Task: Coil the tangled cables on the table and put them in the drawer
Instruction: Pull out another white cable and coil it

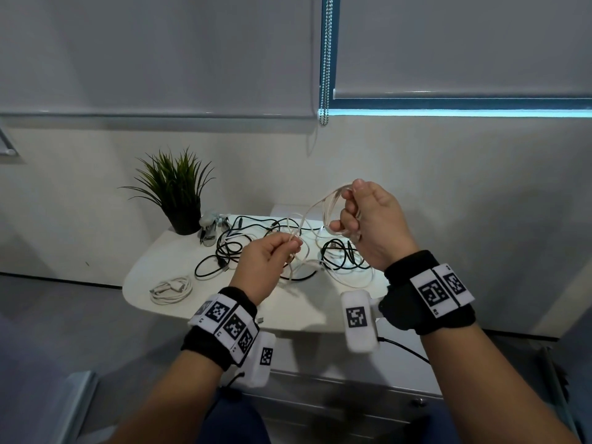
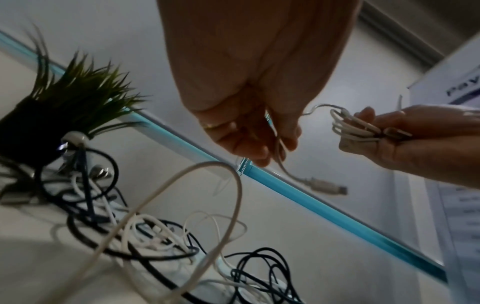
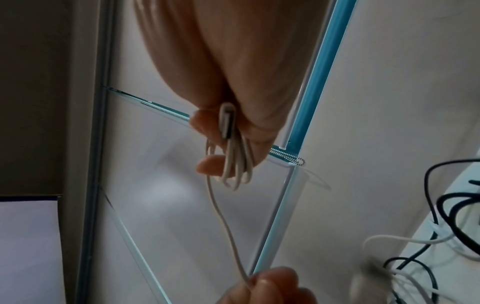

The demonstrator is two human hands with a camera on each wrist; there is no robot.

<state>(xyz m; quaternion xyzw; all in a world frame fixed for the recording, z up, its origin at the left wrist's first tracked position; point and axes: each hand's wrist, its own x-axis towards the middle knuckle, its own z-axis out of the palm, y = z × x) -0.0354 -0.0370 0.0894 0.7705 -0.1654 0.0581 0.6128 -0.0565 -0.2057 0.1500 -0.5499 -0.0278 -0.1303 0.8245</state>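
Your right hand (image 1: 368, 225) grips the coiled loops of the white cable (image 1: 323, 203) above the table (image 1: 288, 312). Your left hand (image 1: 269, 261) pinches its free strand, apparently near the plug.

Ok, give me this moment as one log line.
step: coiling white cable | right hand: holds loops | left hand: pinches free end | table: tangle remains, one coil done

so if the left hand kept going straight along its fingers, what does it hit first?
Probably the right hand. The left hand pinches the white cable, fingers aimed up and right toward the coil the right hand holds. Nothing but that cable shows between them, though depth is hard to judge.
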